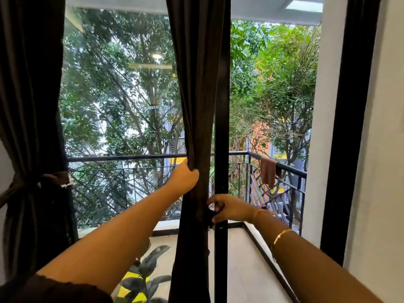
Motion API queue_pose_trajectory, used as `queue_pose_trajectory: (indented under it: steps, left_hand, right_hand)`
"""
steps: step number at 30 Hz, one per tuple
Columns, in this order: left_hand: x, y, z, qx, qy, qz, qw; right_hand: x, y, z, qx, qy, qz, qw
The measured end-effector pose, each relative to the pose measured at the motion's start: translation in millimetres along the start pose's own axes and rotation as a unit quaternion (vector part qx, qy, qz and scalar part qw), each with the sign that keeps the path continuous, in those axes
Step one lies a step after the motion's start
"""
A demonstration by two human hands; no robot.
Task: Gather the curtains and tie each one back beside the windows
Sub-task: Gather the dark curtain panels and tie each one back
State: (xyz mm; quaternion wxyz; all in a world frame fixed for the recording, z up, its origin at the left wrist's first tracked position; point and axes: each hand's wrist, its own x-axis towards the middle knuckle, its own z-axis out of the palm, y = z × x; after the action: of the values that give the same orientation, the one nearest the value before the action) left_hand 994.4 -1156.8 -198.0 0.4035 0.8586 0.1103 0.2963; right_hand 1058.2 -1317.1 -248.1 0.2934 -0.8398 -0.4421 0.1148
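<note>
**Middle curtain bunched in my hands**

My left hand is closed around the middle curtain, squeezing its dark folds into a narrow column in front of the black window post. My right hand sits lower, just right of the fabric, fingers pinched on a small dark piece at the curtain's edge beside the post; what that piece is, I cannot tell. At far left, the left curtain hangs gathered, cinched by a tie. Beyond the glass a balcony railing runs across, with a brown cloth draped over it at right.
</note>
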Motion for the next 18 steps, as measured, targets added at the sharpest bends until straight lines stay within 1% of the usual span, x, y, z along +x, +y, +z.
queue_pose_trajectory:
  steps: [3, 5, 8, 10, 12, 13, 15, 17, 18]
  left_hand:
    - [-1.1, 0.5, 2.0, -0.021, -0.022, 0.007, 1.000]
    - [-3.6, 1.2, 2.2, -0.036, -0.027, 0.011, 0.999]
    - [-6.7, 1.8, 0.7, -0.043, -0.012, 0.017, 0.999]
    - [-8.7, 2.5, -1.3, -0.044, 0.003, 0.020, 0.999]
    - [-11.6, 1.8, -3.0, -0.054, -0.004, 0.031, 0.998]
    - [-13.7, 2.1, -2.9, -0.065, -0.013, 0.041, 0.997]
    - [-17.9, 2.5, -2.0, -0.081, -0.029, 0.050, 0.995]
    - [-20.6, 3.7, 0.3, -0.102, -0.044, 0.045, 0.993]
    - [-21.3, 3.9, 1.8, -0.116, -0.058, 0.039, 0.991]
  right_hand:
    - [7.8, 11.4, 17.2, -0.043, 0.029, 0.011, 0.999]
    - [13.2, 18.8, 20.1, -0.066, 0.086, 0.029, 0.994]
    - [15.1, 25.0, 13.6, 0.009, 0.201, 0.078, 0.976]
    - [18.1, 26.2, 4.0, 0.052, 0.267, 0.091, 0.958]
    - [24.1, 24.7, -4.5, 0.087, 0.294, 0.080, 0.949]
    - [26.7, 21.2, -7.5, 0.125, 0.296, 0.071, 0.944]
    - [30.2, 11.5, -8.9, 0.252, 0.285, 0.051, 0.923]
    - [32.2, 0.0, -4.9, 0.394, 0.253, 0.038, 0.883]
    - [33.2, -4.2, -1.5, 0.446, 0.227, 0.035, 0.865]
